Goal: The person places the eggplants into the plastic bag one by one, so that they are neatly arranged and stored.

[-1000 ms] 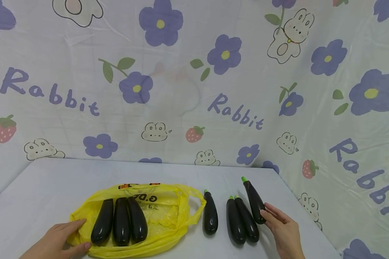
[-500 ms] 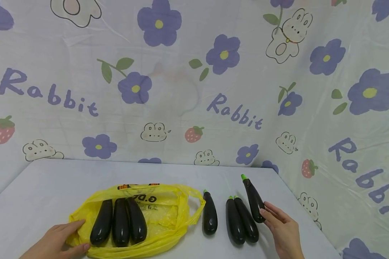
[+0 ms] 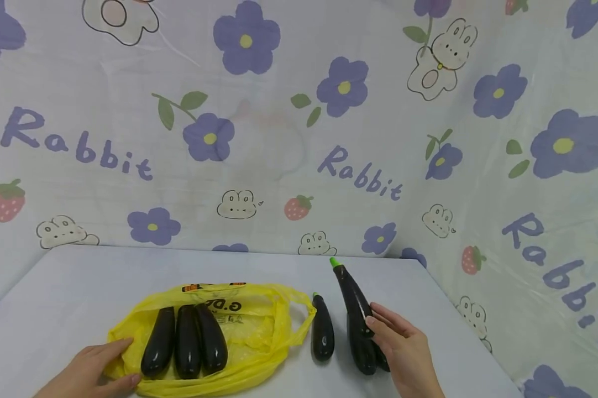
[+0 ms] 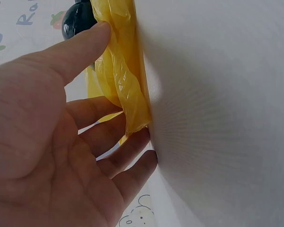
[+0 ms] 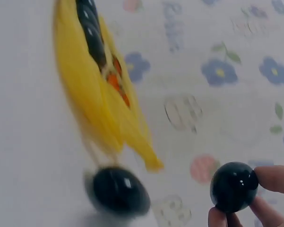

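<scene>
- Held eggplant: glossy, near-black skin, slim at the neck and fuller at the rounded end, with a bright green stem tip pointing away from the person; it is in the right hand, tilted across the view of two more eggplants.
- The right thumb and fingers are closed in around its rounded end, a pinch only as wide as the fruit.
- Paired eggplants: the same smooth, shiny skin, lying side by side and partly hidden.
- Lone eggplant: lies between the pair and the bag, near the bag's looped handle.
- Yellow bag: thin, crinkled, slightly see-through plastic with upside-down dark lettering; three bagged eggplants lie in it, their necks under its upper edge.
- Left hand: fingers loosely spread, thumb well apart from them, touching the bag's end.
- Half a second ago the held eggplant was right of the pair; it has shifted left, in front of them. Left hand and bag have stayed put.
- Table: matte white.
- Backdrop cloth: pale, lightly creased, printed with purple flowers, rabbits, strawberries and "Rabbit".
</scene>
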